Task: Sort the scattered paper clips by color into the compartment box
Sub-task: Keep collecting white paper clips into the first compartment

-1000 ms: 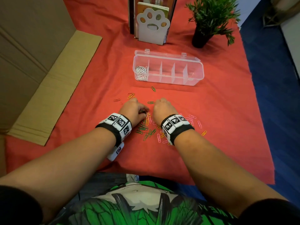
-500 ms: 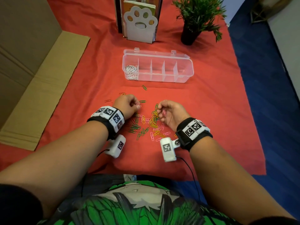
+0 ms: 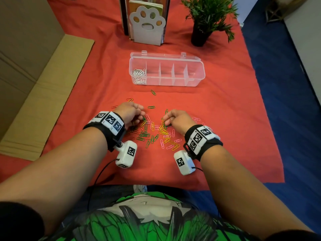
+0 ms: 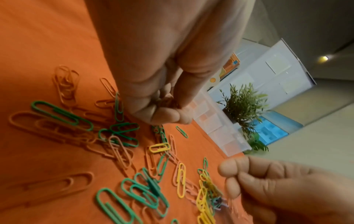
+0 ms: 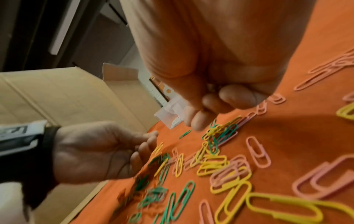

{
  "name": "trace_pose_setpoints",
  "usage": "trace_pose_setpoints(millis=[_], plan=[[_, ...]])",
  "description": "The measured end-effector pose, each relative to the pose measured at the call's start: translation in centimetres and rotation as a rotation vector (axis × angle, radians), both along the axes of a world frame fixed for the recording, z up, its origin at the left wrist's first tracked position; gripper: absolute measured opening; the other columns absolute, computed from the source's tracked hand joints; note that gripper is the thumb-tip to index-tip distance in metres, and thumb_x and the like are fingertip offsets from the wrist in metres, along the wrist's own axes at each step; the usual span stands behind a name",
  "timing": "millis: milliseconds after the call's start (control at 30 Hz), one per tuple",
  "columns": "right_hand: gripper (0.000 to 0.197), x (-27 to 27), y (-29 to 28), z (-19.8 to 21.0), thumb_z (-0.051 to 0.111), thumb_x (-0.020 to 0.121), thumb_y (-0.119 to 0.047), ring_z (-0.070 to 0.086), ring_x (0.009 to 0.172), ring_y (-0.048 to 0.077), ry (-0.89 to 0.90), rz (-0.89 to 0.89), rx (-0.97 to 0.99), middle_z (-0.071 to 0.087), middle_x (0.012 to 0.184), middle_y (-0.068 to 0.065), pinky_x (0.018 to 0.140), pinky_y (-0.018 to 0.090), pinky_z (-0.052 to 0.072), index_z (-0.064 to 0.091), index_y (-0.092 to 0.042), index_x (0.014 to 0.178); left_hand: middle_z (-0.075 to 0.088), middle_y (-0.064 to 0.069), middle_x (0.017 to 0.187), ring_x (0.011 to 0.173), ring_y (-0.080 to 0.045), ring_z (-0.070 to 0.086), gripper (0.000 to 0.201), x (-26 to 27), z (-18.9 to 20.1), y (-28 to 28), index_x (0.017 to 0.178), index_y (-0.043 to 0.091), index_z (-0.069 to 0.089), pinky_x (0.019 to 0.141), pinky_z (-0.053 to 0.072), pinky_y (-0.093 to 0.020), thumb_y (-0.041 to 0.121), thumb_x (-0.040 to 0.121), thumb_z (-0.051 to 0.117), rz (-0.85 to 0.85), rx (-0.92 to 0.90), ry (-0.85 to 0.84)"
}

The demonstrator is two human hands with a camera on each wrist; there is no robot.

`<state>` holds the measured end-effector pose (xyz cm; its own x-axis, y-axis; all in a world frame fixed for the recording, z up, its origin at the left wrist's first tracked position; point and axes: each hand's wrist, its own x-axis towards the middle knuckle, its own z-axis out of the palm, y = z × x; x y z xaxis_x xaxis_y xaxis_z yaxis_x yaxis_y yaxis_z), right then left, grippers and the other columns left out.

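**Sorting status: one compartment filled, coloured clips still loose**

Left hand [image 3: 129,113]: fingers curled with the tips bunched against the thumb, over the left part of the pile. The left wrist view suggests orange clips gathered inside the fingers, but this cannot be confirmed.

Right hand [image 3: 175,120]: fingers curled, tips lowered onto the yellow clips [image 3: 164,130] at the middle of the pile. Whether a clip is pinched cannot be determined; the right wrist view is blurred.

The scattered paper clips [image 3: 152,131] lie between both hands on the red cloth [image 3: 225,119], nearer its front edge. Green clips [image 3: 144,134] group left, yellow clips centre, pink clips [image 3: 177,140] right; a few orange and green ones lie apart toward the box.

The compartment box [image 3: 199,79] stands open toward the far edge, well apart from the pile. Its leftmost compartment holds silver clips [image 3: 139,75]; the other compartments appear empty.

Assessment: one colour is done. Green, yellow, pink and orange remain. Pre-grouping on the cloth appears to be under way.
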<state>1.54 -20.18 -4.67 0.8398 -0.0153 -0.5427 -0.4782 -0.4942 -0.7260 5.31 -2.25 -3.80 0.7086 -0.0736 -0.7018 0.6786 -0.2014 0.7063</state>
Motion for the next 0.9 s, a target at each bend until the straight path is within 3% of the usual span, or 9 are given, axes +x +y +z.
trace_pose_setpoints(millis=[100,167,233,300,367,533,633,733,900], plan=[[0.015,-0.2,1.0,-0.3,0.052,0.089,-0.016,0.049,0.060,0.010,-0.053,0.158,-0.202,0.052,0.065,-0.010,0.064,0.023,0.039,0.064,-0.022,0.085,0.046,-0.001,0.064,0.048,-0.012,0.046,0.028,0.3,-0.2,-0.3,0.073,0.017,0.052,0.039,0.039,-0.013,0.003,0.092,0.036,-0.020,0.069,-0.056],[0.013,-0.4,1.8,-0.5,0.053,0.088,-0.021,0.054,0.075,0.016,-0.118,0.267,-0.367,0.058,0.081,-0.003,0.070,0.023,0.040,0.066,-0.019,0.089,0.052,-0.005,0.070,0.069,-0.023,0.050,0.021,0.3,-0.3,-0.6,0.075,0.014,0.060,0.061,0.047,-0.025,0.013,0.090,0.046,-0.212,0.269,-0.175],[0.015,-0.9,2.5,-0.8,0.056,0.086,-0.026,0.057,0.090,0.022,-0.190,0.346,-0.461,0.057,0.102,0.006,0.080,0.027,0.045,0.062,-0.018,0.097,0.065,-0.013,0.087,0.086,-0.028,0.058,0.019,0.0,-0.3,-0.7,0.093,0.012,0.069,0.077,0.045,-0.031,0.022,0.089,0.054,-0.379,0.521,-0.354],[0.023,-1.2,3.0,-1.1,0.059,0.084,-0.030,0.056,0.102,0.027,-0.224,0.392,-0.503,0.054,0.111,0.008,0.089,0.036,0.048,0.055,-0.020,0.105,0.069,-0.014,0.101,0.098,-0.030,0.061,0.024,-0.3,-0.4,-0.9,0.107,0.017,0.069,0.080,0.043,-0.029,0.024,0.087,0.058,-0.553,0.662,-0.505],[0.026,-1.2,2.9,-1.1,0.058,0.083,-0.024,0.054,0.107,0.030,-0.224,0.405,-0.551,0.052,0.112,0.009,0.089,0.039,0.048,0.051,-0.021,0.108,0.066,-0.015,0.108,0.104,-0.030,0.059,0.029,-0.3,-0.8,-0.9,0.114,0.022,0.067,0.086,0.043,-0.029,0.024,0.086,0.061,-0.688,0.731,-0.584],[0.036,-0.4,0.2,-0.4,0.051,0.077,-0.001,0.054,0.101,0.034,-0.217,0.327,-0.633,0.049,0.108,0.011,0.082,0.036,0.046,0.053,-0.017,0.108,0.062,-0.011,0.114,0.107,-0.030,0.059,0.032,0.1,-1.4,0.1,0.109,0.025,0.067,0.090,0.045,-0.031,0.013,0.079,0.066,-0.631,0.768,-0.552],[0.024,-0.3,0.4,-0.4,0.051,0.082,-0.007,0.055,0.100,0.032,-0.241,0.322,-0.603,0.049,0.105,0.010,0.079,0.033,0.043,0.060,-0.018,0.101,0.062,-0.011,0.109,0.103,-0.030,0.059,0.036,0.0,-1.6,0.4,0.107,0.028,0.069,0.088,0.046,-0.030,0.008,0.078,0.063,-0.631,0.744,-0.574],[0.016,-0.7,1.9,-0.6,0.053,0.086,-0.019,0.054,0.102,0.033,-0.285,0.380,-0.562,0.050,0.104,0.011,0.085,0.039,0.048,0.062,-0.017,0.099,0.058,-0.014,0.102,0.101,-0.031,0.057,0.028,-0.5,-1.6,-0.2,0.109,0.026,0.069,0.088,0.045,-0.031,0.023,0.081,0.065,-0.698,0.741,-0.616],[0.021,-1.7,3.4,-0.8,0.054,0.085,-0.014,0.052,0.105,0.034,-0.414,0.558,-0.769,0.050,0.108,0.012,0.082,0.042,0.047,0.055,-0.008,0.105,0.057,-0.013,0.100,0.101,-0.031,0.058,0.027,-0.9,-2.0,-0.6,0.101,0.015,0.070,0.088,0.045,-0.034,0.030,0.079,0.067,-0.849,0.836,-0.699]])
